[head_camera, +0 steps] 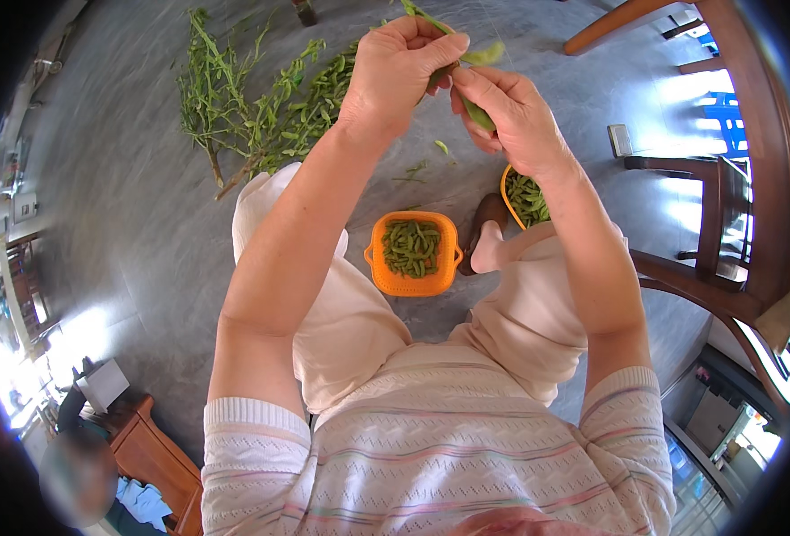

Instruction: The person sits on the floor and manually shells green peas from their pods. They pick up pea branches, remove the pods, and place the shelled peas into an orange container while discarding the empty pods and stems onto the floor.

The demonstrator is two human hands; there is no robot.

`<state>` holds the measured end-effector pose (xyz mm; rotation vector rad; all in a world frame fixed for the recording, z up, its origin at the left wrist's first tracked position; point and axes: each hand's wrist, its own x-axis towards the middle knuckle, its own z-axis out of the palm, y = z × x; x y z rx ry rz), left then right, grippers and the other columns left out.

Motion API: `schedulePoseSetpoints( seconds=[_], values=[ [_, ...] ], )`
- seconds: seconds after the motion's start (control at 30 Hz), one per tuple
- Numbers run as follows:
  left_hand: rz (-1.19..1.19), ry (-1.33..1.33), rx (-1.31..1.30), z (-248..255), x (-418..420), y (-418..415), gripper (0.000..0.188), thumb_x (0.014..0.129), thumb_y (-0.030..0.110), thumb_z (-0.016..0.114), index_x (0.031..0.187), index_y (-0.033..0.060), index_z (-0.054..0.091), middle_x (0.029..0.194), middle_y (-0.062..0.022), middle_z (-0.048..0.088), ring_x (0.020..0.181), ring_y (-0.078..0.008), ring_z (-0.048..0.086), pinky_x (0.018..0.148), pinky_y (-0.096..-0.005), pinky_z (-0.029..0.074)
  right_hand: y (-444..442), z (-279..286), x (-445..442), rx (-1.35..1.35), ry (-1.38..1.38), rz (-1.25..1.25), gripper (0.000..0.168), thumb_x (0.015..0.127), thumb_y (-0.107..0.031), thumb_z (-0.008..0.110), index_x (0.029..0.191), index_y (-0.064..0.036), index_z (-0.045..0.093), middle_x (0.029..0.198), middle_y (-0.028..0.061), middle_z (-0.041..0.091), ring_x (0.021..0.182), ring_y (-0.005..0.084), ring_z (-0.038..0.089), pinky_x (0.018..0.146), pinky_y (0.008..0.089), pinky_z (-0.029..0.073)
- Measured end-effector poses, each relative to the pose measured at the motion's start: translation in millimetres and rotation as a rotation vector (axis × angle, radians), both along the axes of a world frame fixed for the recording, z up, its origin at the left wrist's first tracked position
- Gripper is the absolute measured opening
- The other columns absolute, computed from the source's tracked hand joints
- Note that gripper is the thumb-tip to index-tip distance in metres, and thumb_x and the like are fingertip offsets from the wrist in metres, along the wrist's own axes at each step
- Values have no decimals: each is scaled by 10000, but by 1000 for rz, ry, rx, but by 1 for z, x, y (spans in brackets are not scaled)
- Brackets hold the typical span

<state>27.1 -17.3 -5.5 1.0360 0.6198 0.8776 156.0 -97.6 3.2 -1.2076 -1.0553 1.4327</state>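
Both my hands are raised close together at the top of the head view. My left hand (395, 67) pinches a green plant stem (428, 17) between thumb and fingers. Green pods show at my right hand (509, 114), one pod (477, 115) lying along its fingers; its thumb and forefinger meet near the stem. Below, between my legs, an orange plastic basket (415, 287) with two handles holds a heap of green bean pods (412, 248). A second orange container (507, 195) with more pods stands beyond my right foot, partly hidden by my forearm.
Cut bean plants (234, 100) with leaves, pods and woody stems lie on the grey floor (167, 254) at the upper left. A loose pod (441, 146) and stem scraps lie ahead. Wooden chairs (710, 221) stand at the right. Another person (76, 476) is at the lower left beside wooden furniture (157, 455).
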Motion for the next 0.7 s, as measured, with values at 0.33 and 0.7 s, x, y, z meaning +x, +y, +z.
schedulePoseSetpoints(
  seconds=[0.33, 0.7],
  values=[
    [85, -93, -208, -7, -5, 24, 112, 839, 104, 614, 832, 11, 552, 662, -81, 563, 520, -135, 496, 457, -257, 351, -44, -4, -49, 125, -260, 434, 167, 847, -192, 601, 796, -36, 627, 692, -4, 599, 619, 68, 507, 578, 242, 448],
    [151, -205, -286, -20, 10, 16, 136, 840, 127, 625, 871, 8, 567, 742, -85, 592, 663, -167, 548, 609, -269, 450, 7, -22, -19, 52, -242, -248, 161, 807, -164, 637, 883, -25, 610, 561, -43, 459, 488, 35, 421, 414, 209, 303]
  ],
)
